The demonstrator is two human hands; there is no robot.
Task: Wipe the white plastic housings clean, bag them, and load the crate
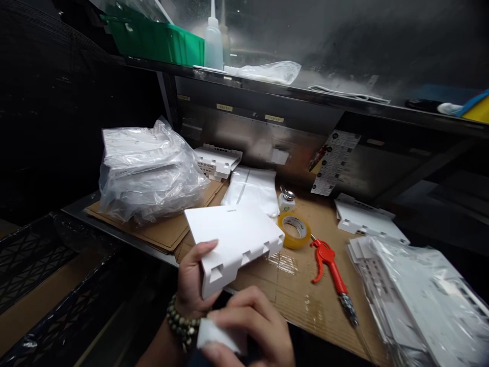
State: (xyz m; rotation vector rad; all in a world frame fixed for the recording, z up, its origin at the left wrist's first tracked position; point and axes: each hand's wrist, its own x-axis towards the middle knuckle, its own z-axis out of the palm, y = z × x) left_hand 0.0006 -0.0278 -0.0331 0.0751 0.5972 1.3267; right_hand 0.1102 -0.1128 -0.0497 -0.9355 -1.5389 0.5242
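A white plastic housing cover [237,229] with small lettering and square notches along its near edge is tilted above the bench front. My left hand [193,275], with a beaded bracelet at the wrist, grips its left end, thumb on top. Closer to me, my right hand [260,323] pinches a folded white wipe [219,336], apart from the cover. Part of the wipe is hidden by the fingers. Just beyond the cover lie flat clear plastic bags [252,188], a small pump bottle [286,200] and a roll of yellow tape [301,239].
Bagged white covers [148,168] stand on cardboard at left; more bagged covers [424,300] are at right. A red air blow gun [330,265] lies on the bench. Overhead, a shelf [260,87] carries a green bin [160,43] and a squeeze bottle [213,46].
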